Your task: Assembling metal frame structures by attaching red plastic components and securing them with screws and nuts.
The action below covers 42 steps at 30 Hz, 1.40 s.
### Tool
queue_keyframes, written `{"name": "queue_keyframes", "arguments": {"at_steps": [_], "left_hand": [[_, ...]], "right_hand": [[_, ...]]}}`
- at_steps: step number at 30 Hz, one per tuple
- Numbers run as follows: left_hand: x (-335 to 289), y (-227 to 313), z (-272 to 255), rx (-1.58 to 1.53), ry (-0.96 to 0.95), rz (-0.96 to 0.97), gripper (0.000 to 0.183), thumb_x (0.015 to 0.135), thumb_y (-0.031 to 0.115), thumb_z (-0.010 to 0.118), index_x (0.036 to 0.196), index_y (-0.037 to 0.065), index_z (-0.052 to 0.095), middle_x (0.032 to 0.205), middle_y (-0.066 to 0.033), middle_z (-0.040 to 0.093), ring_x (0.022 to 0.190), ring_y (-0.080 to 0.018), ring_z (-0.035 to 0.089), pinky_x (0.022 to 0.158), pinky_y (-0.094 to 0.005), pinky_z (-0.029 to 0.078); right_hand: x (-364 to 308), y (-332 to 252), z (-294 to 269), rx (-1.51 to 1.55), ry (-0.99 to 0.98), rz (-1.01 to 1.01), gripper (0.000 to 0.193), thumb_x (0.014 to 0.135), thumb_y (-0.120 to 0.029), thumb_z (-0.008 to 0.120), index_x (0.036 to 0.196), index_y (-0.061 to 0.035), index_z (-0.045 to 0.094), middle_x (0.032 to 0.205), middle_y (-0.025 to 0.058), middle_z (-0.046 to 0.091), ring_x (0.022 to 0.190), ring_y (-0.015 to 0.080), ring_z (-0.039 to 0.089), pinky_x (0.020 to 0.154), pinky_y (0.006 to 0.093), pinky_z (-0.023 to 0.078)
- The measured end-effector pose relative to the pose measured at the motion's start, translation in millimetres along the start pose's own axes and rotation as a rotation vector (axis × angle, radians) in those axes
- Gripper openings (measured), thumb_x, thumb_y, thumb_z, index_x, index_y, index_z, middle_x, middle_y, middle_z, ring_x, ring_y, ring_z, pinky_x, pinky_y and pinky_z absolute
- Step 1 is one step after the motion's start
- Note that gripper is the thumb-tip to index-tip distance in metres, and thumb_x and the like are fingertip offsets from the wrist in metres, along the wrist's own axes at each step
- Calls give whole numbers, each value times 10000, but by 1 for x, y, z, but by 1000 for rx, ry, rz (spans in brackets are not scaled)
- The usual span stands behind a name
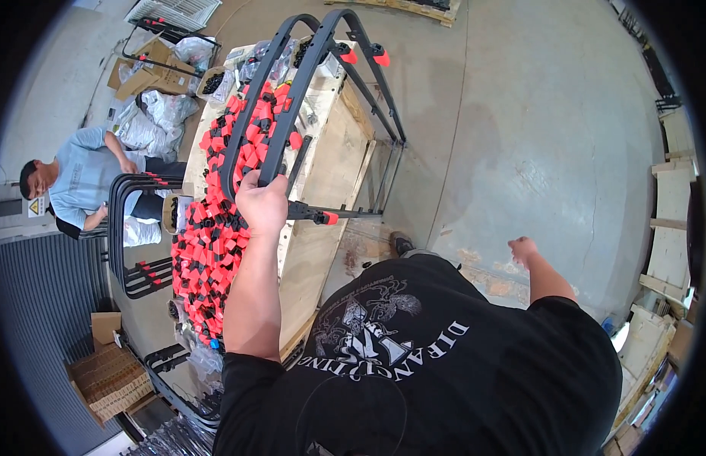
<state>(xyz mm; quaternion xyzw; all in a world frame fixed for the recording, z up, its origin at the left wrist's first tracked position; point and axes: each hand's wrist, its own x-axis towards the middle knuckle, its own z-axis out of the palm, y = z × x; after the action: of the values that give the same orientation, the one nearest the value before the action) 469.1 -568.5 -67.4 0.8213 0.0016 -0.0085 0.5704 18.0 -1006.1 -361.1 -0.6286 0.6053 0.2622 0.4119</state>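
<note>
My left hand (262,204) is closed around a bar of a black metal frame (292,102) with rounded corners. The frame stands over the near side of a wooden worktable, and red plastic pieces are fixed at several spots on its bars. Beneath and beside that hand lies a large heap of red and black plastic parts (208,254). My right hand (524,249) is out to the right over the floor, away from the table. Its fingers are curled in, and nothing shows in them.
A wooden worktable (315,251) runs along my left. Across it a person (91,178) in a light blue shirt stands beside several black frames (117,228). Cardboard boxes (151,72) and plastic bags (155,121) lie beyond. Wooden crates (672,205) line the far right.
</note>
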Motion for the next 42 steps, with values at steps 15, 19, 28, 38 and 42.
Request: {"name": "queue_keyframes", "arguments": {"at_steps": [15,19,28,38,42], "left_hand": [[-8,-21,-63,181,272,396,194,887,139,734,958,-22,652,868,-86,667,769,-147,629,725,-285,518],[-100,-94,-110,285,209,175,98,903,114,658,877,20,663,840,-101,680,759,-208,661,739,-328,530],[-508,-384,-316,328,498,-1191,430,929,399,619,1152,40,699,1006,-159,742,848,-298,717,766,-420,564],[-584,-385,-664,-5,1527,-651,284,862,247,646,945,-23,677,818,-110,695,780,-209,654,727,-361,520],[-583,-341,-773,22,1637,-569,300,822,292,671,953,25,708,886,-123,725,868,-255,688,825,-381,529]], "right_hand": [[-18,-178,79,-192,-24,-377,310,854,-323,663,924,-21,673,744,120,683,619,239,652,588,391,533],[2,-197,157,-557,-143,-471,359,848,-326,582,685,-15,658,597,152,645,518,303,644,523,444,530],[-81,-232,285,-648,-469,-687,332,855,-261,635,1012,31,645,707,111,653,558,232,633,504,392,516],[-177,-171,387,-475,-272,-649,246,936,-287,491,932,-49,551,689,107,564,550,265,551,473,424,441],[-264,-101,464,-1502,-588,-1720,377,956,-329,550,1121,-12,672,968,191,726,913,339,710,781,458,559]]}}
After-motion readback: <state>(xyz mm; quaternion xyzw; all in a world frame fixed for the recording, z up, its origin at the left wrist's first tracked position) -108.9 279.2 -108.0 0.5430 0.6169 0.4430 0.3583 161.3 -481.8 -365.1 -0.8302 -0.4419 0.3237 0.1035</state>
